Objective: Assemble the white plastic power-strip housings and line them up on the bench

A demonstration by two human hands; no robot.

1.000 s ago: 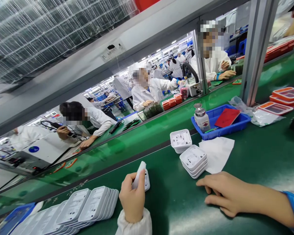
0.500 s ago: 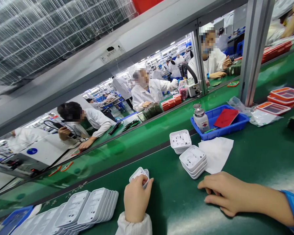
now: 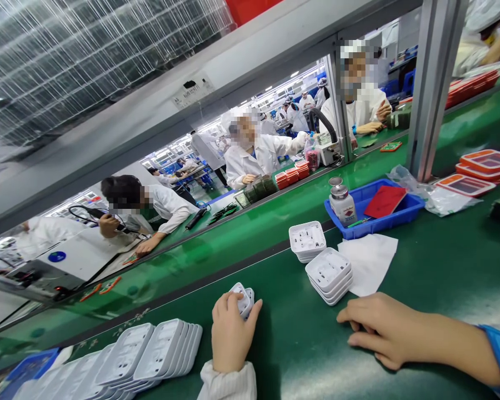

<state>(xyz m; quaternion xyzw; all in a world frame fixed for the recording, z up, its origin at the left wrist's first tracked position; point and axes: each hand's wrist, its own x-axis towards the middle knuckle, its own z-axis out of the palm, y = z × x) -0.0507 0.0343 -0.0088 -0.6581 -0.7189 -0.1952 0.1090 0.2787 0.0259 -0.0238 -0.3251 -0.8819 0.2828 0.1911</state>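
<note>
My left hand [image 3: 232, 333] is around a small pair of white plastic housings [image 3: 246, 301] on the green work surface, with its fingers on the left side and its thumb on the right. The hand hides much of their lower part. Resting palm down, my right hand [image 3: 385, 331] holds nothing, and its fingers are slightly apart. Just beyond its fingertips stands a short stack of white housings [image 3: 328, 272], with another stack [image 3: 307, 239] behind it. A long leaning row of similar housings [image 3: 158, 350] lies left of my left hand.
A blue tray [image 3: 381, 225] holds a white pump bottle [image 3: 341, 203] and a red piece. White paper [image 3: 370, 264] lies before it. Orange-rimmed frames [image 3: 464, 185] sit far right beside a metal post [image 3: 431, 89]. Across the green belt [image 3: 183, 253], co-workers in white coats sit working.
My left hand's fingers have shifted from curling over the front of the small housings to their left side, uncovering more of them. My right hand stays in place.
</note>
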